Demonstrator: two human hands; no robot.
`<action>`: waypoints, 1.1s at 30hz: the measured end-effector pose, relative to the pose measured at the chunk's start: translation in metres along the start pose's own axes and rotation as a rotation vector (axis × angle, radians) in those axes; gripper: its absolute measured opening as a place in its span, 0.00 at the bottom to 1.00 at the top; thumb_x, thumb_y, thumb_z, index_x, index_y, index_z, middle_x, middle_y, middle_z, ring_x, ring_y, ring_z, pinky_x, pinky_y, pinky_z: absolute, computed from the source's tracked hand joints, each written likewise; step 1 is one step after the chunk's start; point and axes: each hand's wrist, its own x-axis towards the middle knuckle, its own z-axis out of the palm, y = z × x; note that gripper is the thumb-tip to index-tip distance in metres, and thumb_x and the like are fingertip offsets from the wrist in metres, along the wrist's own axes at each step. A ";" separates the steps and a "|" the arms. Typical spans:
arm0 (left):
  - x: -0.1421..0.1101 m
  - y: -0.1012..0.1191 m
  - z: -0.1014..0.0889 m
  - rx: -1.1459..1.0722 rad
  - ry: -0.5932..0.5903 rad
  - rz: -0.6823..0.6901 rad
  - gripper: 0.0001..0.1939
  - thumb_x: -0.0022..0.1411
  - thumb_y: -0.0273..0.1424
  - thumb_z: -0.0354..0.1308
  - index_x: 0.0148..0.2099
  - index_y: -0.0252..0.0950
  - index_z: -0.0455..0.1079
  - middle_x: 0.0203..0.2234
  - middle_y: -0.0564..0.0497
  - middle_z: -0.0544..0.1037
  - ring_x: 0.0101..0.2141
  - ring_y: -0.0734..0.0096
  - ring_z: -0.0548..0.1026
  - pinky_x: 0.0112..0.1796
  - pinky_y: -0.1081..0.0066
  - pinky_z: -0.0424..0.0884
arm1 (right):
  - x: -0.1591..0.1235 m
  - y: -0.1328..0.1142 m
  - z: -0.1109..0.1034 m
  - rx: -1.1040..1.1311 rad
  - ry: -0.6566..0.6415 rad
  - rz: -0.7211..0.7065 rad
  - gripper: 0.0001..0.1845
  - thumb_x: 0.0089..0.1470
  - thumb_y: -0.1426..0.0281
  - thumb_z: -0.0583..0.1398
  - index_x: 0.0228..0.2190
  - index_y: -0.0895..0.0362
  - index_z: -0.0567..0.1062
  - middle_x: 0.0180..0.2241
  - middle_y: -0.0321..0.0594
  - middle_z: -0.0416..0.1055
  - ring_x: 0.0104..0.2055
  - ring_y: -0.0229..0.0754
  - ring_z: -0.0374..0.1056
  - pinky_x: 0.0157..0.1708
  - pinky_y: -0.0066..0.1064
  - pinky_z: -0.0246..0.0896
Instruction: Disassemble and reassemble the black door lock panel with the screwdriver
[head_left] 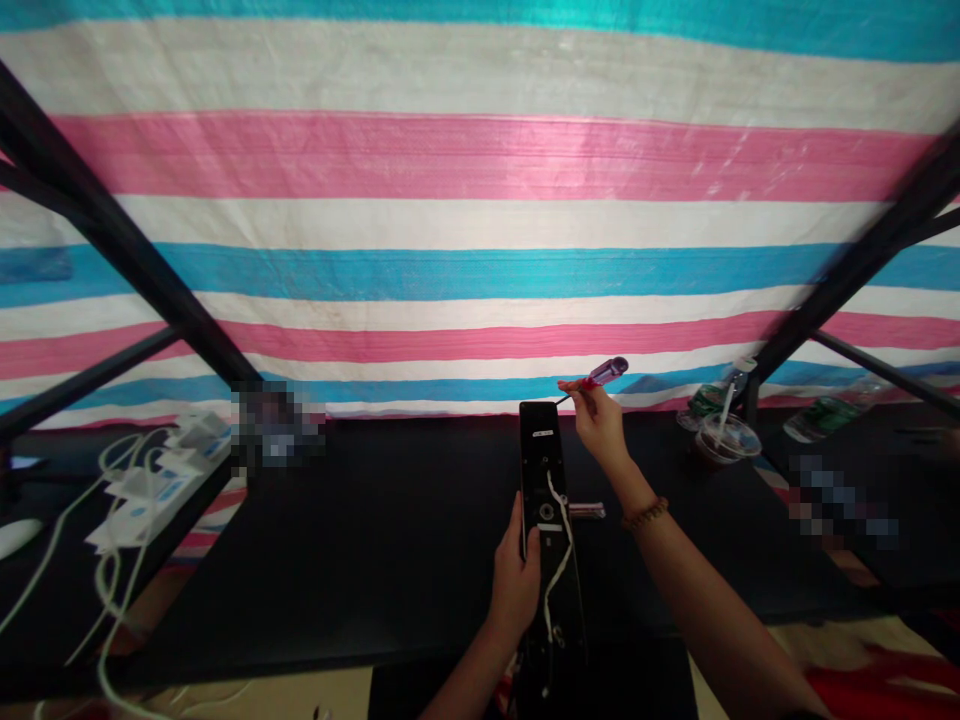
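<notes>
Black door-lock panel (541, 470), L hand (514, 585) gripping it, R hand (601, 425) pinching red screwdriver (596, 378), label (543, 433) unreadable

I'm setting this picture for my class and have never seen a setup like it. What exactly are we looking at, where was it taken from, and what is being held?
This is a single picture from a camera worn on a person's head, looking forward and down, so the bare arms at the bottom are the wearer's own. The left hand grips the edge of a black door lock, which has a white wire running over it. The right hand holds up a screwdriver with a red and purple handle. The lock lies over a black table. A power strip sits off to the left and a plastic cup to the right. A striped tarp hangs behind.
</notes>
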 end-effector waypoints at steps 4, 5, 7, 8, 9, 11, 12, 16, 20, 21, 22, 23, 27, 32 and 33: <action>0.001 0.001 0.000 -0.007 0.000 0.009 0.31 0.72 0.42 0.49 0.72 0.39 0.53 0.69 0.45 0.61 0.68 0.60 0.59 0.67 0.58 0.53 | 0.000 -0.005 -0.001 0.042 0.010 0.008 0.11 0.64 0.60 0.57 0.40 0.52 0.73 0.44 0.46 0.80 0.50 0.50 0.77 0.53 0.47 0.70; 0.001 0.001 0.000 -0.007 -0.002 0.010 0.31 0.72 0.42 0.49 0.72 0.39 0.53 0.69 0.45 0.61 0.68 0.59 0.59 0.67 0.58 0.53 | 0.001 -0.007 -0.001 0.062 0.023 0.010 0.10 0.64 0.60 0.57 0.40 0.53 0.73 0.44 0.46 0.80 0.50 0.50 0.77 0.54 0.48 0.70; 0.001 0.001 0.001 -0.007 -0.001 0.007 0.31 0.72 0.43 0.49 0.72 0.39 0.54 0.68 0.45 0.62 0.68 0.58 0.60 0.67 0.57 0.53 | 0.002 -0.013 -0.002 0.112 0.059 0.019 0.10 0.63 0.60 0.59 0.39 0.53 0.73 0.42 0.45 0.80 0.49 0.50 0.77 0.54 0.49 0.70; 0.000 0.001 0.001 -0.006 -0.001 0.005 0.31 0.72 0.43 0.49 0.72 0.39 0.54 0.68 0.45 0.62 0.67 0.58 0.60 0.67 0.57 0.54 | 0.003 -0.017 -0.002 0.145 0.081 0.025 0.09 0.63 0.61 0.60 0.38 0.53 0.73 0.41 0.44 0.80 0.49 0.50 0.77 0.55 0.50 0.69; 0.000 0.002 0.001 -0.001 -0.001 0.003 0.31 0.71 0.43 0.50 0.72 0.39 0.55 0.68 0.44 0.62 0.67 0.57 0.60 0.67 0.57 0.54 | 0.002 -0.022 -0.002 0.191 0.109 0.035 0.09 0.62 0.61 0.61 0.37 0.53 0.73 0.40 0.43 0.80 0.48 0.49 0.77 0.56 0.50 0.69; 0.000 0.005 0.001 0.022 0.015 0.001 0.31 0.70 0.44 0.51 0.71 0.38 0.58 0.67 0.42 0.64 0.67 0.56 0.61 0.66 0.56 0.55 | -0.002 -0.035 -0.003 0.323 0.176 0.072 0.07 0.60 0.62 0.63 0.36 0.53 0.73 0.38 0.39 0.79 0.47 0.48 0.78 0.58 0.53 0.67; 0.000 0.008 -0.001 0.039 0.039 0.000 0.31 0.70 0.45 0.52 0.70 0.37 0.59 0.67 0.41 0.65 0.66 0.55 0.63 0.66 0.56 0.57 | -0.007 -0.041 -0.004 0.405 0.207 0.106 0.07 0.60 0.63 0.64 0.35 0.53 0.73 0.38 0.38 0.79 0.47 0.48 0.78 0.58 0.54 0.67; 0.005 0.034 -0.018 0.032 0.203 0.018 0.30 0.68 0.45 0.54 0.67 0.37 0.64 0.59 0.37 0.73 0.52 0.57 0.76 0.52 0.59 0.73 | -0.041 -0.064 -0.007 0.630 0.211 0.337 0.08 0.55 0.64 0.68 0.35 0.52 0.75 0.36 0.36 0.79 0.45 0.48 0.79 0.57 0.54 0.69; 0.012 0.068 -0.039 -0.115 0.130 -0.010 0.28 0.65 0.47 0.58 0.60 0.34 0.73 0.36 0.44 0.83 0.34 0.65 0.80 0.39 0.66 0.77 | -0.079 -0.074 -0.003 0.709 0.203 0.507 0.08 0.53 0.64 0.69 0.35 0.51 0.77 0.37 0.37 0.81 0.46 0.49 0.79 0.56 0.51 0.71; 0.012 0.074 -0.043 -0.130 0.101 -0.029 0.26 0.63 0.47 0.61 0.56 0.34 0.76 0.33 0.45 0.83 0.32 0.65 0.80 0.37 0.67 0.78 | -0.086 -0.075 -0.001 0.726 0.210 0.531 0.08 0.53 0.64 0.69 0.35 0.50 0.77 0.37 0.37 0.81 0.46 0.48 0.79 0.56 0.50 0.71; 0.013 0.080 -0.045 -0.134 0.081 -0.049 0.24 0.61 0.46 0.63 0.51 0.34 0.79 0.30 0.46 0.84 0.30 0.65 0.79 0.35 0.68 0.77 | -0.092 -0.076 0.002 0.740 0.220 0.548 0.08 0.53 0.64 0.69 0.35 0.50 0.78 0.37 0.37 0.82 0.46 0.48 0.79 0.56 0.49 0.72; 0.013 0.083 -0.047 -0.135 0.071 -0.069 0.22 0.60 0.46 0.64 0.47 0.34 0.81 0.29 0.46 0.84 0.29 0.65 0.79 0.34 0.68 0.77 | -0.097 -0.076 0.004 0.753 0.226 0.562 0.08 0.53 0.64 0.69 0.35 0.50 0.78 0.37 0.37 0.82 0.47 0.48 0.79 0.56 0.48 0.71; 0.013 0.086 -0.049 -0.143 0.060 -0.129 0.19 0.54 0.46 0.68 0.38 0.34 0.83 0.27 0.45 0.84 0.26 0.65 0.79 0.30 0.68 0.77 | -0.109 -0.073 0.008 0.772 0.239 0.596 0.07 0.53 0.64 0.69 0.35 0.49 0.78 0.38 0.37 0.83 0.48 0.48 0.79 0.56 0.47 0.71; 0.014 0.078 -0.048 -0.167 0.087 -0.145 0.20 0.52 0.46 0.69 0.36 0.32 0.82 0.25 0.44 0.84 0.24 0.65 0.79 0.28 0.68 0.77 | -0.119 -0.069 0.008 0.804 0.272 0.653 0.09 0.51 0.63 0.71 0.34 0.50 0.79 0.37 0.38 0.83 0.47 0.49 0.79 0.57 0.49 0.70; 0.014 0.076 -0.047 -0.172 0.097 -0.152 0.20 0.53 0.46 0.68 0.36 0.32 0.82 0.25 0.44 0.84 0.24 0.65 0.79 0.28 0.69 0.76 | -0.121 -0.069 0.009 0.805 0.277 0.661 0.09 0.51 0.63 0.71 0.34 0.50 0.79 0.37 0.38 0.83 0.47 0.49 0.79 0.57 0.48 0.70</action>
